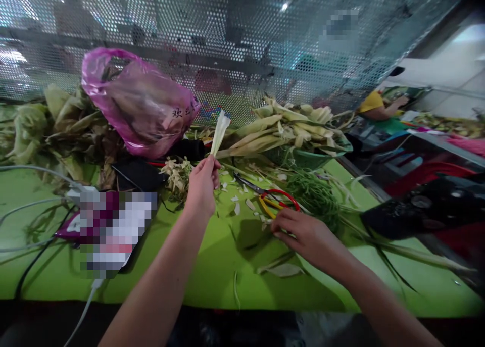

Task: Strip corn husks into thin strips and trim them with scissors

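My left hand (pixel 202 185) is closed in a pinch around the lower end of a pale corn husk strip (pixel 220 130), which points up and flares at its top. My right hand (pixel 303 232) is low over the table, fingers loosely bent and a little apart, with nothing visible in them. Its fingertips are right by the handles of a pair of scissors (pixel 273 198), one loop red and one yellow. Those scissors have their blades toward the upper left. Small pale husk scraps (pixel 237 207) are scattered between my hands. Nearer me is a larger husk piece (pixel 282 270).
The green table (pixel 204 286) bears a pink plastic bag (pixel 147 104), husk heaps (pixel 299 122), green strands (pixel 314 195) and a phone (pixel 123 236) with cables. Behind stands a perforated metal screen (pixel 227 39). At right are a black object (pixel 420 205) and another person's arm (pixel 390 109).
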Demonstrator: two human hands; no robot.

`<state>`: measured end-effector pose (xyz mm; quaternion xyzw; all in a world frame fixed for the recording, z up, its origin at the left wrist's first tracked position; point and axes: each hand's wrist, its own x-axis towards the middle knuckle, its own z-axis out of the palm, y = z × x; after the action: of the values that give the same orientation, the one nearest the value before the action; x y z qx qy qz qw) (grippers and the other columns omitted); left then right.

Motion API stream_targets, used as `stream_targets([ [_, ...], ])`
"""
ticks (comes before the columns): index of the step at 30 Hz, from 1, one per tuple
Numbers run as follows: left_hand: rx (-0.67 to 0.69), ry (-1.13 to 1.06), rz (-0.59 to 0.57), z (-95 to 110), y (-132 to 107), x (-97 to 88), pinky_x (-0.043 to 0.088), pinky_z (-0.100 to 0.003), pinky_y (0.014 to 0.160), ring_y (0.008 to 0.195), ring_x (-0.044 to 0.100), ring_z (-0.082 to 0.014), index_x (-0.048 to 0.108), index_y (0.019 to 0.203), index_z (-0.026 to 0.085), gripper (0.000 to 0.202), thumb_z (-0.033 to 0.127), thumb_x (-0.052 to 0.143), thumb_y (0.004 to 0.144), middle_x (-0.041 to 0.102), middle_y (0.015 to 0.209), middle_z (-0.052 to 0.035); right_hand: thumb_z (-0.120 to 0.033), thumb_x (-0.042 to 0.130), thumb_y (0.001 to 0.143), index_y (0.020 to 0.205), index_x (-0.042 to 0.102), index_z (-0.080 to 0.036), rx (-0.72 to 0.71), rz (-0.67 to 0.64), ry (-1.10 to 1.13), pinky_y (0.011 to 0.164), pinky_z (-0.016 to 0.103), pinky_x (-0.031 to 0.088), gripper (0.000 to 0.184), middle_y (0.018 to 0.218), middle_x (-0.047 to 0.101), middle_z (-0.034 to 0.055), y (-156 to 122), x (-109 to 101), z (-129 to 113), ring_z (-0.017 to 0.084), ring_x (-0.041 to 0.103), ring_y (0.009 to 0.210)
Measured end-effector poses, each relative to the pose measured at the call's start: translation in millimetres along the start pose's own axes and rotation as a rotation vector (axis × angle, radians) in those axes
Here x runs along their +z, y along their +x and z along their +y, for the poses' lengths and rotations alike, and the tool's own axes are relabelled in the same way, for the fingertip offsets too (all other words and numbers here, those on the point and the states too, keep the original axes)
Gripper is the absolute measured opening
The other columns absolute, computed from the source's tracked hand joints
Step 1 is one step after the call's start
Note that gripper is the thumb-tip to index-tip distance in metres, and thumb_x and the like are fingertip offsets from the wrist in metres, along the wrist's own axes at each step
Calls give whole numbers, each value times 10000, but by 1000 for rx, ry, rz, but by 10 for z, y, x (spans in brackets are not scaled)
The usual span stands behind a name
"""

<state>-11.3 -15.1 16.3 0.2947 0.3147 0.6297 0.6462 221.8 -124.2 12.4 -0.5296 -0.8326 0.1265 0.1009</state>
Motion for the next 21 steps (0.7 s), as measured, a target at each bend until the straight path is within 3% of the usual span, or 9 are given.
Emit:
stream_targets([
  [4,-7,-4,6,11,-18,20,166,-183,404,380,207,-31,508,661,167,287,356,601,856,278,472,94,-294,525,899,862,635,-226,105,99,141,683,316,484,135,851,661,47,28,-104,9,199,622,752],
  [9,-1,-9,9,14,-32,29,167,-176,406,383,213,-28,501,656,167,296,361,614,849,277,477,94,-412,586,864,865,570,-207,314,248,710,515,258,480,205,738,664,12,89,-271,65,134,585,546],
  [11,-2,-11,0,9,-29,24,166,-176,408,385,215,-27,503,656,165,295,358,613,849,275,481,93,-430,645,831,862,565,-203,350,304,835,502,243,485,242,676,645,-6,117,-300,83,127,582,534],
  [17,-5,-1,-32,-5,-35,30,169,-179,412,392,209,-30,509,659,167,304,385,627,834,279,485,93,-403,751,750,908,626,-203,319,460,836,410,176,367,284,695,638,-9,218,-468,54,106,541,555],
  [21,-6,57,-115,-1,-101,85,193,-181,419,430,285,-33,525,654,159,319,407,643,816,427,547,54,-386,773,714,894,638,-205,293,473,858,361,173,287,289,709,605,-24,394,-602,-107,69,438,476],
])
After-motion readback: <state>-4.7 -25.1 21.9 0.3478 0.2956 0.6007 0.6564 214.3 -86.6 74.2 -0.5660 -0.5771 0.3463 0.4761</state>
